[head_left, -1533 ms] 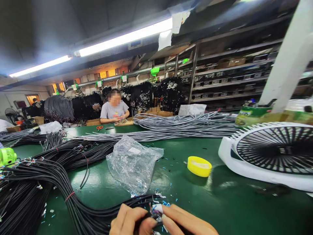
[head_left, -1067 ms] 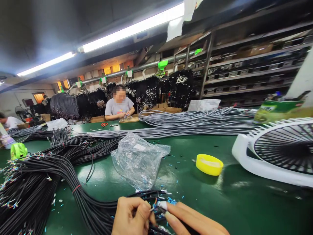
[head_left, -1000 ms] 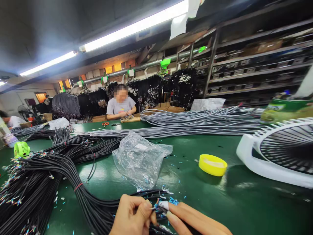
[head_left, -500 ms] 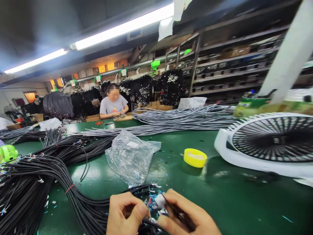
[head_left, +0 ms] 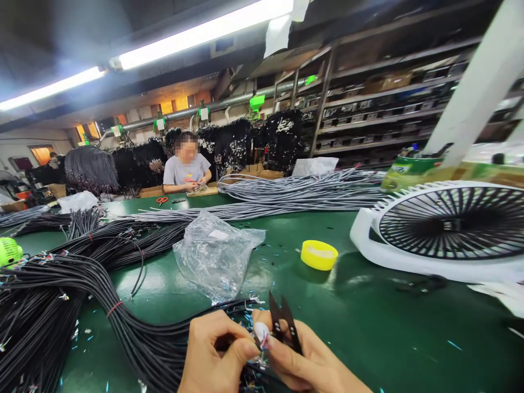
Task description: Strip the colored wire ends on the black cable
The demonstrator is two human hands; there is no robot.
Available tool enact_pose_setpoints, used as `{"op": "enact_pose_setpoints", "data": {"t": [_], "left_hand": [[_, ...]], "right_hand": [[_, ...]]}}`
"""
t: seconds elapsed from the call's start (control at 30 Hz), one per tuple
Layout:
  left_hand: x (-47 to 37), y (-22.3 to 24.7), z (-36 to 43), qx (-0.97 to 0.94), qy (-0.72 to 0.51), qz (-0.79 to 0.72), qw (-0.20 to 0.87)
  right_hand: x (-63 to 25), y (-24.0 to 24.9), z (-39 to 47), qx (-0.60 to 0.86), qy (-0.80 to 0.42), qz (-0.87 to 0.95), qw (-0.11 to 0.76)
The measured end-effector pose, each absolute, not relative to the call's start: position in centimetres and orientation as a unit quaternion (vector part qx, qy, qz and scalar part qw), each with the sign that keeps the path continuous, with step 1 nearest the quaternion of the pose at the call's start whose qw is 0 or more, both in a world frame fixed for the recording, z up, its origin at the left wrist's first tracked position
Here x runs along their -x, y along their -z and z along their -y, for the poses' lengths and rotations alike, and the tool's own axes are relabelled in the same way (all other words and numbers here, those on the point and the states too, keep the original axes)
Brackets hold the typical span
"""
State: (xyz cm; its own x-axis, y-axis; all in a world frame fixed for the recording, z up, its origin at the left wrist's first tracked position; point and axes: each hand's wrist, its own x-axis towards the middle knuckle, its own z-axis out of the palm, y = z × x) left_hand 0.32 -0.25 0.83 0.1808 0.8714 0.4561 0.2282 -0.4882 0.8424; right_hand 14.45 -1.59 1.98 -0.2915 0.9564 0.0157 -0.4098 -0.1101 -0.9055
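Nothing legible anywhere on this table. The green tub [head_left: 409, 166] at two o'clock carries a printed label, but the lettering is smeared beyond reading. A small white sticker sits on the clear plastic bag [head_left: 215, 254] at centre, too small to make out. Paper sheets [head_left: 278, 30] hang from the ceiling light at twelve o'clock, showing no print. Boxes on the shelves [head_left: 385, 103] at one o'clock are blurred too.

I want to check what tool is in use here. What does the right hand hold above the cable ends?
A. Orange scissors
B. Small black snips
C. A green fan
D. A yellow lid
B: the right hand grips small black snips, blades pointing up, beside the left hand pinching the black cable's stripped wire ends.
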Motion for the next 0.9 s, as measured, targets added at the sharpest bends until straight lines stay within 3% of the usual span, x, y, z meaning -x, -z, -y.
{"op": "enact_pose_setpoints", "data": {"t": [0.2, 0.37, 0.53, 0.6, 0.7, 0.77, 0.83, 0.9], "left_hand": [[-0.4, -0.4, 0.2, -0.681, -0.504, -0.419, 0.326], [-0.4, -0.7, -0.1, -0.691, -0.469, -0.409, 0.369], [-0.8, -1.7, 0.0, -0.663, -0.471, -0.427, 0.394], [-0.9, -1.9, 0.0, -0.646, -0.461, -0.441, 0.420], [-0.8, -1.6, 0.0, -0.620, -0.423, -0.451, 0.483], [-0.6, -1.2, -0.2, -0.609, -0.415, -0.433, 0.519], [-0.4, -0.7, -0.2, -0.592, -0.459, -0.408, 0.521], [-0.3, -0.3, -0.2, -0.574, -0.525, -0.381, 0.499]], "right_hand": [[-14.1, -1.6, 1.5, 0.388, -0.591, 0.424, 0.566], [-14.3, -1.9, 1.1, 0.325, -0.688, 0.400, 0.511], [-14.4, -1.8, 1.1, 0.339, -0.689, 0.407, 0.495], [-14.2, -1.7, 1.2, 0.374, -0.620, 0.448, 0.524], [-13.7, -1.5, 1.3, 0.433, -0.385, 0.550, 0.601], [-13.6, -1.3, 1.2, 0.441, -0.293, 0.574, 0.625], [-13.6, -1.3, 1.2, 0.433, -0.345, 0.554, 0.622], [-13.8, -1.2, 1.2, 0.409, -0.474, 0.508, 0.592]]}}
